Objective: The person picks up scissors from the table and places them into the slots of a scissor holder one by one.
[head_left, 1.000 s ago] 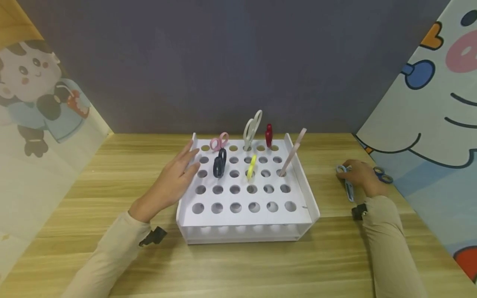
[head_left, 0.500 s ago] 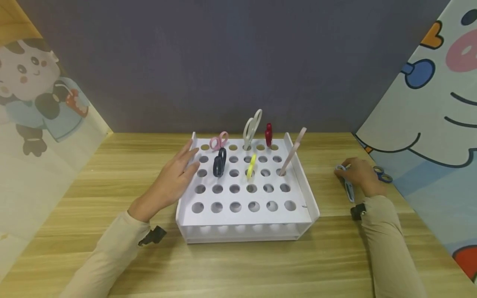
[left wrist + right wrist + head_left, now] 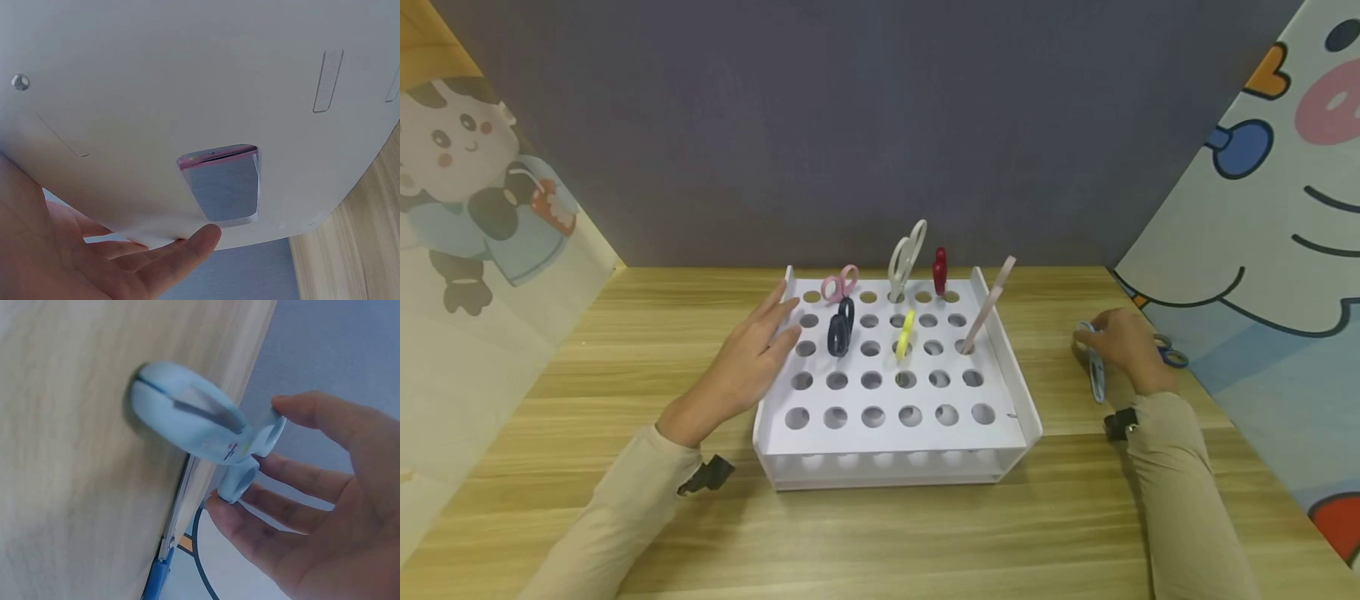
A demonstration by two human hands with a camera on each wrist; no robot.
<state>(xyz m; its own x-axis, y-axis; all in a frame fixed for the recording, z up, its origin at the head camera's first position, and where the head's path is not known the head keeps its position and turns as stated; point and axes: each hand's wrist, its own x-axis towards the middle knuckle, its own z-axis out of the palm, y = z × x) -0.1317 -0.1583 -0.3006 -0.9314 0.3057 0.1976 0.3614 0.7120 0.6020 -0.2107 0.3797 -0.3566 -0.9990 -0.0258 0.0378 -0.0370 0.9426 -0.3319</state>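
My right hand (image 3: 1126, 346) pinches the handle loops of light blue scissors (image 3: 1097, 377) at the right of the table. In the right wrist view, thumb and fingers grip the two loops from either side, and the rounded, covered blade end (image 3: 178, 415) points away from the hand. Across at the left, my left hand (image 3: 739, 367) touches the left side of a white rack (image 3: 895, 439) with fingers extended. The left wrist view shows its fingertips along the edge of the rack's side panel (image 3: 125, 112), below a cut-out slot.
Rows of round holes fill the rack. Standing in some are pink scissors (image 3: 839, 285), black scissors (image 3: 841, 327), white scissors (image 3: 907, 260), a yellow handle (image 3: 906, 335), a red handle (image 3: 940, 272) and a pale pink piece (image 3: 988, 307). Dark blue scissors (image 3: 1174, 357) lie right of my right hand.
My right hand has shifted slightly toward the back wall, and the light blue scissors in it have turned a little, their blade end swinging slightly left. The left hand stays at the rack.
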